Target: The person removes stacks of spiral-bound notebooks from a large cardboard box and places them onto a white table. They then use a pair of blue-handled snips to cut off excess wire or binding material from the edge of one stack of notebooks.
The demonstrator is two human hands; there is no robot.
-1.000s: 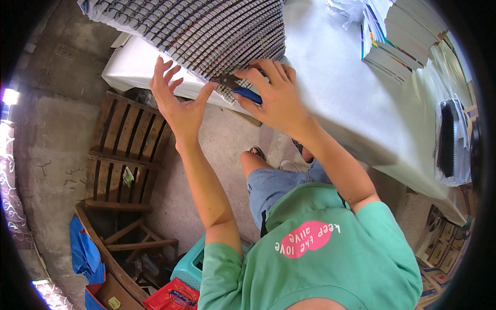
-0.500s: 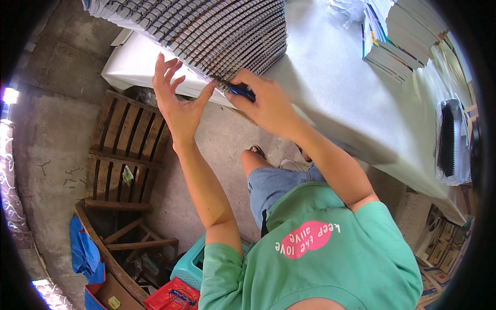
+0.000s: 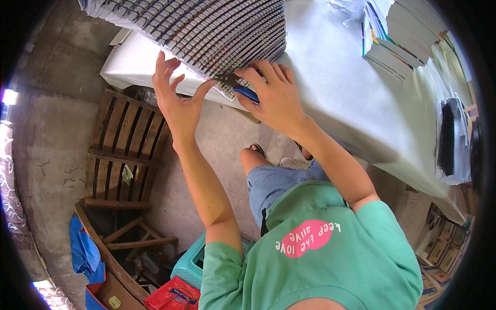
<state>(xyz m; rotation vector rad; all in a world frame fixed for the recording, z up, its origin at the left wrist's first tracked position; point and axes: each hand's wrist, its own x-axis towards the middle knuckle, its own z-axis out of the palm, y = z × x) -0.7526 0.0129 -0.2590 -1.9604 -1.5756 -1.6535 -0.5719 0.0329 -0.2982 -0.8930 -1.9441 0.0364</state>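
Right hand [image 3: 276, 98] clamped on blue-handled tool [image 3: 245, 94], left hand [image 3: 178, 101] fingers apart, against spiral-bound stack [image 3: 206, 31]

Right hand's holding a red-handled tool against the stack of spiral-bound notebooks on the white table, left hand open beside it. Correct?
Not quite: the tool's handle is blue, not red. The head view shows the right hand holding a blue-handled tool against the stack of spiral-bound notebooks on the white table, with the left hand open beside it, fingers spread.
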